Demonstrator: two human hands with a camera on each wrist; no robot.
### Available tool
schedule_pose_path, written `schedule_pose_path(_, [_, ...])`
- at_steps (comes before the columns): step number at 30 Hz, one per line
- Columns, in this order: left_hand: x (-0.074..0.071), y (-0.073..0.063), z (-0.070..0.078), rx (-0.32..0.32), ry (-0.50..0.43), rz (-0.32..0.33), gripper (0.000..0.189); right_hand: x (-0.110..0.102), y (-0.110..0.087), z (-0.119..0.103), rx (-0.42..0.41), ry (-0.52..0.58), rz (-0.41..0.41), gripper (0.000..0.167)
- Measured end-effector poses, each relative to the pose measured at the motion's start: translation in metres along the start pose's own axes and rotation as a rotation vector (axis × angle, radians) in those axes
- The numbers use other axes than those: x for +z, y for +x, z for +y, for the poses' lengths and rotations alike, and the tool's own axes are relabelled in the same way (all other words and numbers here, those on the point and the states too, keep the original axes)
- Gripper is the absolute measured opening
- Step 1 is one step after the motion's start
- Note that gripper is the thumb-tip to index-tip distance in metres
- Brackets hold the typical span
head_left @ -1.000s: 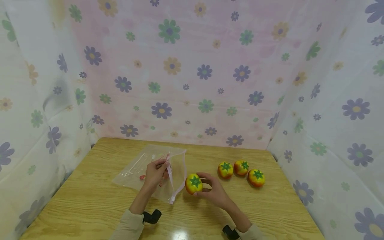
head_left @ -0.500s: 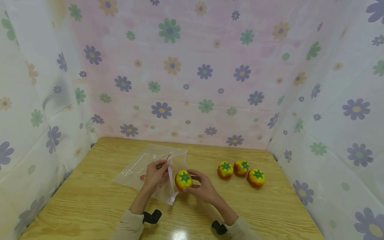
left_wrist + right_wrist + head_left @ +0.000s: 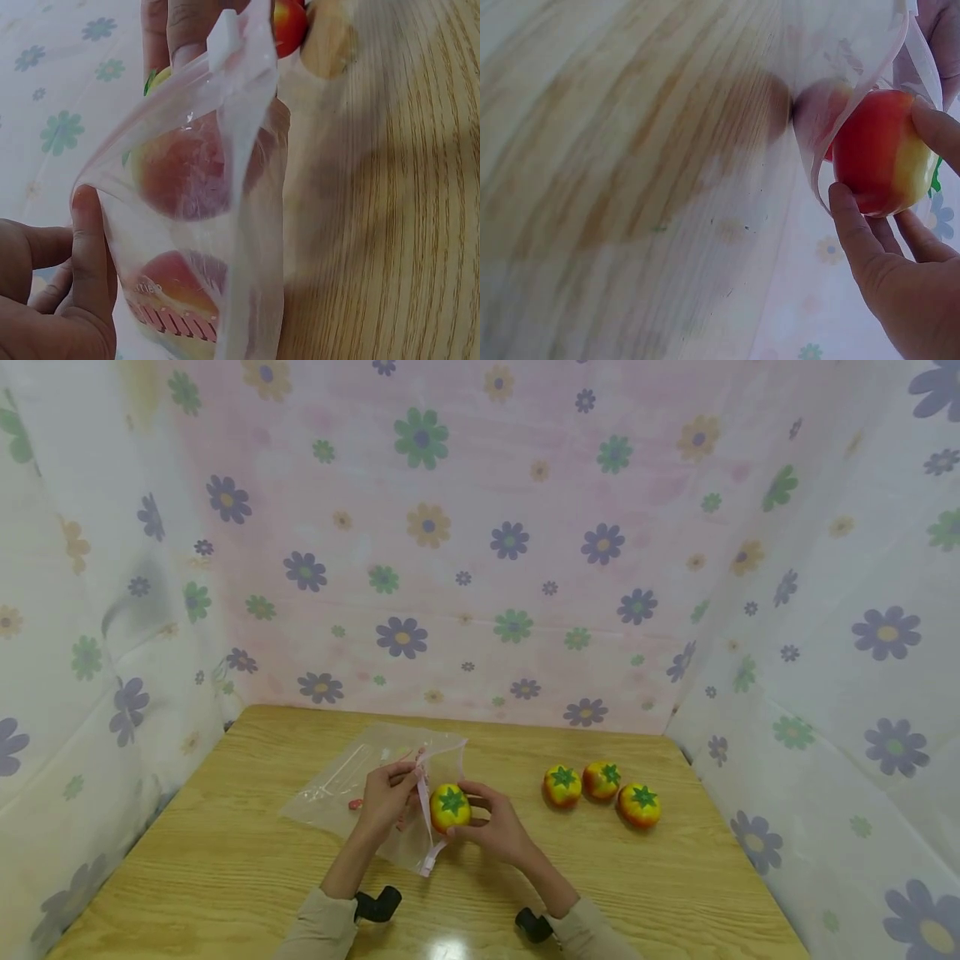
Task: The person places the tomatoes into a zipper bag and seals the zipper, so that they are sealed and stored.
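Observation:
A clear zip bag (image 3: 341,777) with a pinkish zip edge and white slider lies on the table, mouth facing right. My left hand (image 3: 387,795) pinches the upper zip edge and lifts it. My right hand (image 3: 497,827) grips a red-and-yellow fruit (image 3: 450,810) with a green star-shaped top, fingers on its far side and thumb on its near side. This fruit (image 3: 881,154) is partly inside the mouth, the bag's edge curving around it. Through the film another fruit (image 3: 180,281) shows deeper in, hidden under my left hand in the head view.
Several more such fruits (image 3: 602,781) sit close together on the wooden table (image 3: 600,893), right of the bag. Floral cloth (image 3: 480,568) closes in the back and both sides. Black wrist mounts (image 3: 378,904) sit at my cuffs.
My right hand has moved left with the fruit, from beside the bag into its mouth. My left hand has kept its pinch on the zip edge.

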State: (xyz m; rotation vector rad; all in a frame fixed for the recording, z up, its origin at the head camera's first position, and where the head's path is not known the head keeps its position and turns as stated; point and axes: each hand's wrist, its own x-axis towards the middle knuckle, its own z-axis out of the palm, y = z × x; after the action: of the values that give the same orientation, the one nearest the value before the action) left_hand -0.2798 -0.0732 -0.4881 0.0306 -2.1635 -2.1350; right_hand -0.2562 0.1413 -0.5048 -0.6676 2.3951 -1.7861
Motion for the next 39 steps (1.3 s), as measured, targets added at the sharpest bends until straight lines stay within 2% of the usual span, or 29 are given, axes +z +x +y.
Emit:
schedule_pose_path(9, [-0.002,-0.002,0.003,0.002,-0.031,-0.014,0.022,0.006,0.007,0.001,0.015,0.021,0.013,0.067])
schedule_pose_path(22, [-0.004,0.0,0.005,0.015,0.0,-0.036,0.025,0.012,0.011,0.004,0.032,0.016,0.06,0.067])
schedule_pose_path(29, [-0.002,-0.001,0.004,-0.001,-0.023,-0.022,0.025,0.015,0.013,0.006,0.004,-0.005,0.068,0.065])
schedule_pose_path(39, [0.0,-0.001,0.003,0.009,-0.04,-0.032,0.023,0.016,0.018,0.003,0.028,-0.02,0.071,0.064])
